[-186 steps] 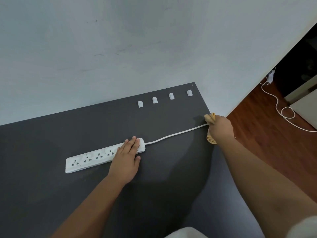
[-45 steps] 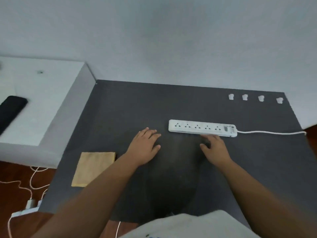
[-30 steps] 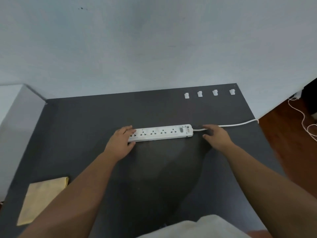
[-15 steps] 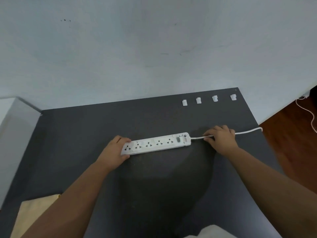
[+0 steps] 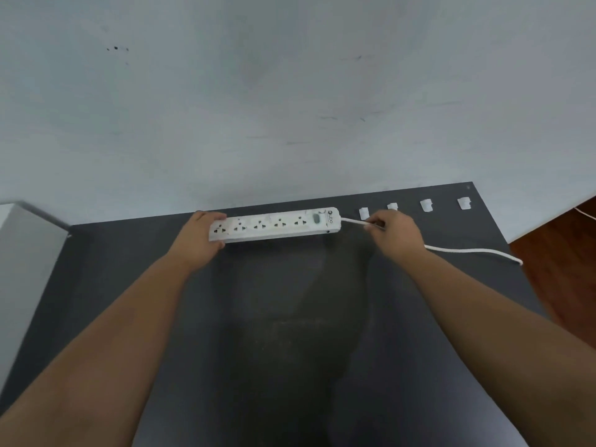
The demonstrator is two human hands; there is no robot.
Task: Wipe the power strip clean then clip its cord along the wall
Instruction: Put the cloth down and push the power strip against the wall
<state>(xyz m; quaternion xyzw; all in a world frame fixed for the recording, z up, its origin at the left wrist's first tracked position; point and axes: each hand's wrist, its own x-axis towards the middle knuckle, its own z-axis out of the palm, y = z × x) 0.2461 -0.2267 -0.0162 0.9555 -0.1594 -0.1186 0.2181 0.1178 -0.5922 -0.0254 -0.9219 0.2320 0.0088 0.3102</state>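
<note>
The white power strip (image 5: 274,224) lies near the back edge of the dark table (image 5: 290,333), close to the wall (image 5: 290,108). My left hand (image 5: 201,240) grips its left end. My right hand (image 5: 395,232) pinches the white cord (image 5: 467,251) just right of the strip; the cord then trails off the table's right edge. A row of small white cable clips (image 5: 426,204) sits along the back edge, right of the strip; my right hand partly hides the second one. The cord is outside the clips.
A grey-white cabinet (image 5: 22,269) stands at the left of the table. Wooden floor (image 5: 564,253) shows past the table's right edge, with another white cable on it. The yellow cloth is out of view.
Both hands have pushed the power strip away from me, from mid-table up to the back edge by the wall. My right hand moved with the cord toward the clips.
</note>
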